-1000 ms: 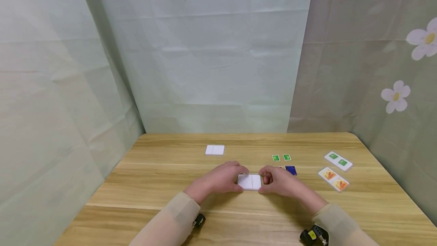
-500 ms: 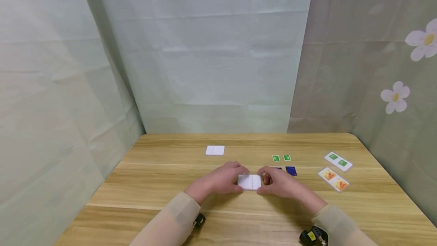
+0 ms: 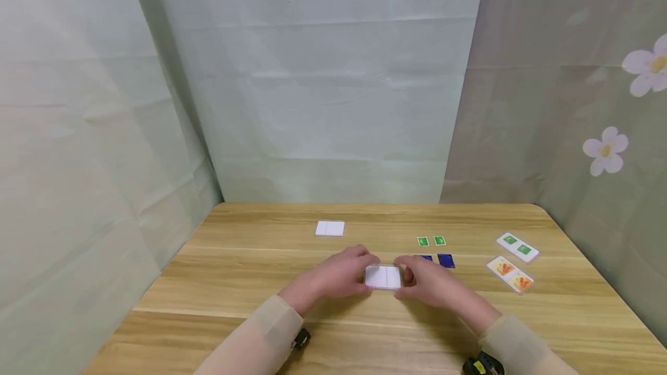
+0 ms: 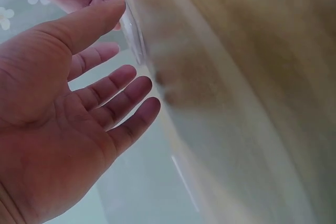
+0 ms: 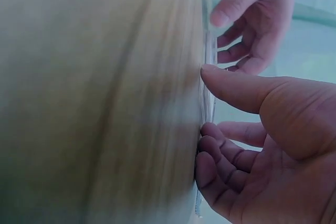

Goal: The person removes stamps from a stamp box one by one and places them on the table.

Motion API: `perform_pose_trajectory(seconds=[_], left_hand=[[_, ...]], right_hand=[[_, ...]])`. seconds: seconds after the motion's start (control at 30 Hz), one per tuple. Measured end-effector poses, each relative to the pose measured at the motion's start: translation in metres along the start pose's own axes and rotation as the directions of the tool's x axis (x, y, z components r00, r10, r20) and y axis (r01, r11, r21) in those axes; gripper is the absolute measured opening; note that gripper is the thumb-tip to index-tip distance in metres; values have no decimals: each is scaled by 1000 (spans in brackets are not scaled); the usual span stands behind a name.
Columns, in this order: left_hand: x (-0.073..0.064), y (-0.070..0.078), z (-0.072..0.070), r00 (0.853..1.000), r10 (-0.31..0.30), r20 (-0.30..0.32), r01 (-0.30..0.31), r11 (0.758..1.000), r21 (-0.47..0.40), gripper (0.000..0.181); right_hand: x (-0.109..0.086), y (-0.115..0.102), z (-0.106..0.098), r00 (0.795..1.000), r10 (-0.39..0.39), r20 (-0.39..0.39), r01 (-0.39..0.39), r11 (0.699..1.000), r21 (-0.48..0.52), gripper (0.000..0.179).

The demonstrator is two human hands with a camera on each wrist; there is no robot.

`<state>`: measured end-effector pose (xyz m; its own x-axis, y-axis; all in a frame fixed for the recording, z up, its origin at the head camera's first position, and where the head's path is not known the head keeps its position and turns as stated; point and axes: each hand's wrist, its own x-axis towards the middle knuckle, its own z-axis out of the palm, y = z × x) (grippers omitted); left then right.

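little has shifted: the left hand (image 3: 340, 274) and right hand (image 3: 428, 281) still pinch the near white card (image 3: 383, 277) by opposite ends, seemingly steadying it.

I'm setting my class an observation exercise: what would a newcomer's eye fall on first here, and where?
Probably the left hand and right hand, framing a white card from either end at the middle of the wooden table. Next, perhaps, the green-pictured card and orange-pictured card near the table's right side, then the white flowers on the cloth at far right.
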<state>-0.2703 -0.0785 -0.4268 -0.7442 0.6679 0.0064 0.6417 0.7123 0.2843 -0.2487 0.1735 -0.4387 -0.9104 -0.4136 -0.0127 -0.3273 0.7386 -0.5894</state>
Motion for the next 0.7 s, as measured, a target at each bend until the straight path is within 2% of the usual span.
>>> perform_pose_trajectory(seconds=[0.17, 0.37, 0.57, 0.7], left_hand=[[-10, 3, -3, 1000, 25, -2, -25, 999, 35, 56], [-28, 10, -5, 998, 57, 6, -58, 991, 119, 55], [-42, 19, -5, 994, 111, 18, -112, 971, 209, 56], [-50, 25, -3, 993, 117, 29, -121, 962, 245, 58]], right_hand=[[-12, -8, 1, 999, 14, -48, -20, 993, -116, 72], [-28, -13, 3, 993, -96, -75, 74, 963, -261, 69], [-44, -17, 6, 982, -184, -42, 161, 933, -323, 68], [-52, -20, 9, 975, -220, -12, 201, 913, -355, 70]])
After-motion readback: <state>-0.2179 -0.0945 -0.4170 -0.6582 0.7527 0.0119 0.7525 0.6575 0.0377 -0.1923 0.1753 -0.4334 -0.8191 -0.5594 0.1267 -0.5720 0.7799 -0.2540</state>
